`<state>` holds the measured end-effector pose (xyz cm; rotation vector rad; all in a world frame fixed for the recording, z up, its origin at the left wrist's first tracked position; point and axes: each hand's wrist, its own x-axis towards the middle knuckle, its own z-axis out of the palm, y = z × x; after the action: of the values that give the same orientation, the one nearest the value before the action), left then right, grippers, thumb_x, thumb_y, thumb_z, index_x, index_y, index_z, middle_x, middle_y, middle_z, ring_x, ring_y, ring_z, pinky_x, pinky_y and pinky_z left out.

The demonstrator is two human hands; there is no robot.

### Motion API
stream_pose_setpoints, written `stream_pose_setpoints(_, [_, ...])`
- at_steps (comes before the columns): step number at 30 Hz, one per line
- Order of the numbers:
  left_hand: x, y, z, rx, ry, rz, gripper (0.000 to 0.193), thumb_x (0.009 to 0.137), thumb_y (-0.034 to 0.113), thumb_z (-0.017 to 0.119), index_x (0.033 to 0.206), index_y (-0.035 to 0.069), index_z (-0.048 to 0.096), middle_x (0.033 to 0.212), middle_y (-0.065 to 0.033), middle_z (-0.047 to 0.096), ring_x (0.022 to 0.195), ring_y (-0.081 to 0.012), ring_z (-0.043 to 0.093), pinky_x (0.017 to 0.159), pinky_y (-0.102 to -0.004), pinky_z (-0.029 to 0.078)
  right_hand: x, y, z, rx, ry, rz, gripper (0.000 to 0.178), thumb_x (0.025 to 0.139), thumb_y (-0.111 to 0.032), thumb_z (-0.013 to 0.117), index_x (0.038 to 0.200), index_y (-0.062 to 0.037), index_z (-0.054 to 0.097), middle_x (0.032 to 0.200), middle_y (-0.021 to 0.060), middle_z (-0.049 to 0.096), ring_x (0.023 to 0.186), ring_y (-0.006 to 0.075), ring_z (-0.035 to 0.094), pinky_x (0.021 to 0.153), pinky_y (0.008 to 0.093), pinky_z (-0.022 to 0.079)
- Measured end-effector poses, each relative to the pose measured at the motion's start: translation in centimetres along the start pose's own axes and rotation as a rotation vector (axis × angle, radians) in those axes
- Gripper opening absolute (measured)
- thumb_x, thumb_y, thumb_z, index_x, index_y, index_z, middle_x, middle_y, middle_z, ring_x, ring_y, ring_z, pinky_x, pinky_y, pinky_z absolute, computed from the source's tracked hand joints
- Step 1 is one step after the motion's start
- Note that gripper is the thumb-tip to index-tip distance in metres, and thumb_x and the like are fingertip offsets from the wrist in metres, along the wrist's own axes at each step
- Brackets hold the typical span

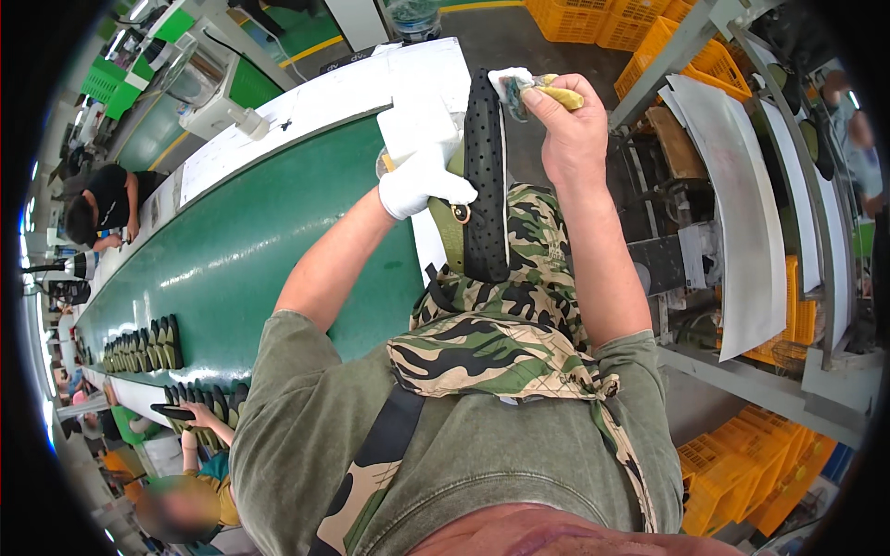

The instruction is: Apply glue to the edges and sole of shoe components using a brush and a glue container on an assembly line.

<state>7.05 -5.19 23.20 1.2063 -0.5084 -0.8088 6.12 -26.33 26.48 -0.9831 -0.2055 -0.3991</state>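
Observation:
My left hand (422, 185), in a white glove, grips an olive-green clog (451, 227) with a round gold-coloured rivet. The clog stands on end with its black, dotted sole (485, 181) facing to the right. The glove's thumb lies against the sole's left edge. On the other side, my bare right hand (572, 125) pinches a stained wad of cloth (513, 90), white and dark green, with a yellow piece (563, 95) sticking out between the fingers. The wad is close to the sole's upper right edge; whether it touches I cannot tell. My camouflage apron (505, 347) hangs below the clog.
A green conveyor belt (278, 241) runs along my left, with rows of clogs (148, 347) on it. Two people work along it, one holding a shoe (173, 411). To my right stands a metal rack (732, 213) with sheets, and orange crates (751, 463) are stacked below.

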Motion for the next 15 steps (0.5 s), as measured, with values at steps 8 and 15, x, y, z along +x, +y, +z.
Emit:
stream_pose_setpoints(8, [0.2,-0.8,-0.1,-0.086,-0.002,0.039,0.08,0.072,0.022,0.07,0.141,-0.008,0.043,0.124,-0.0106,0.061,0.11,-0.0175,0.06,0.1,-0.0303,0.047,0.2,0.7,-1.8,-0.252,-0.058,-0.137,0.02,0.083,0.001,0.075,0.087,-0.003,0.056,0.098,0.008,0.065,0.085,0.0088,0.059,0.075,0.0223,0.05])
stream_pose_setpoints(15, [0.6,-3.7,-1.8,-0.42,0.107,0.007,0.048,0.089,0.016,0.058,0.133,-0.001,0.054,0.12,-0.0135,0.065,0.105,-0.0205,0.066,0.092,-0.035,0.056,-4.9,-0.1,-3.1,-0.31,-0.296,0.071,0.028,0.079,-0.003,0.081,0.082,-0.0061,0.053,0.088,0.0052,0.061,0.096,0.0161,0.06,0.089,0.0335,0.048])
